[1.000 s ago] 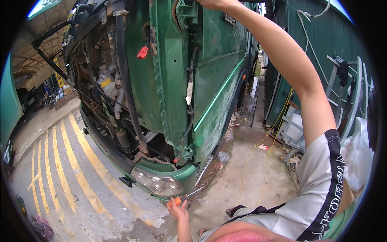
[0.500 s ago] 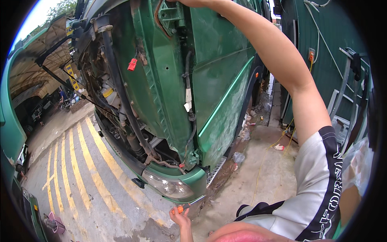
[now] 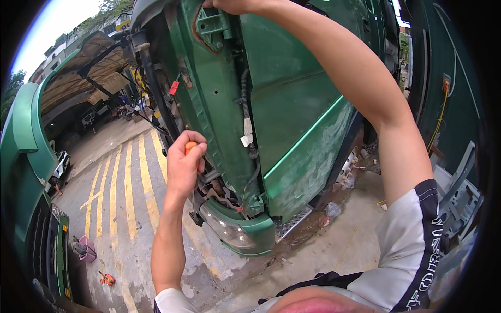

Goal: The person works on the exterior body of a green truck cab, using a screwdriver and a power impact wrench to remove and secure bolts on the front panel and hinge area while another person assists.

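Note:
My left hand (image 3: 183,166) is raised in a fist around an orange-handled screwdriver (image 3: 191,147); a thin shaft seems to run down below the fist. It is in front of the front edge of a green vehicle's body (image 3: 216,112), above the headlight (image 3: 224,228). My right arm reaches up across the green side panel (image 3: 292,99). At the top edge my right hand (image 3: 232,5), partly cut off, has its fingers bent by a green metal bracket (image 3: 211,25); what they hold is out of sight.
A red connector (image 3: 174,87) and a black corrugated wire sleeve (image 3: 245,88) hang on the body. A raised green panel (image 3: 23,120) stands at left. On the ground are a pink bucket (image 3: 87,250), an orange object (image 3: 107,278) and a plastic bag (image 3: 333,209).
My left hand has risen from below the headlight to the body's front edge, still gripping the screwdriver. My right hand stays up by the bracket. The view has shifted leftward.

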The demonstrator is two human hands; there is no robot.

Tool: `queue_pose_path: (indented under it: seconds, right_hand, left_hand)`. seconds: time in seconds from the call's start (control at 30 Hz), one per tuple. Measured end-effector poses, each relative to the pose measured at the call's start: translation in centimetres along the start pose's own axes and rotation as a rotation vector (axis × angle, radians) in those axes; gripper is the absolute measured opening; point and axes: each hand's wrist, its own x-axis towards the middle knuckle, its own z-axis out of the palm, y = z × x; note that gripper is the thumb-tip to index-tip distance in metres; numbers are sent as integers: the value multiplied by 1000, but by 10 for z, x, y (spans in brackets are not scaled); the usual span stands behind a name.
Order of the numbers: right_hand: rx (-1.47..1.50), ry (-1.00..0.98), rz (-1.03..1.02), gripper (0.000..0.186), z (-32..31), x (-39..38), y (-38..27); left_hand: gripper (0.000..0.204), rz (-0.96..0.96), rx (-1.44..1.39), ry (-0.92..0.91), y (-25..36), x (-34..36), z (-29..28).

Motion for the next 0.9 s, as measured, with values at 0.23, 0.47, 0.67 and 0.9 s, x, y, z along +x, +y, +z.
queue_pose_path:
  seconds: [0.23, 0.47, 0.67, 0.9]
  right_hand:
    - [158, -7, 58, 19, -6, 5, -9]
    - [81, -37, -20, 26, 5, 11, 9]
    - [80, -42, -74, 23, -6, 18, 12]
    - [130, -62, 3, 22, -7, 10, 10]
  left_hand:
    - [66, 553, 1061, 596, 139, 185, -7]
    - [69, 52, 1103, 285, 162, 206, -3]
    - [58, 98, 1045, 308, 155, 201, -10]
    - [60, 185, 911, 386, 146, 193, -1]
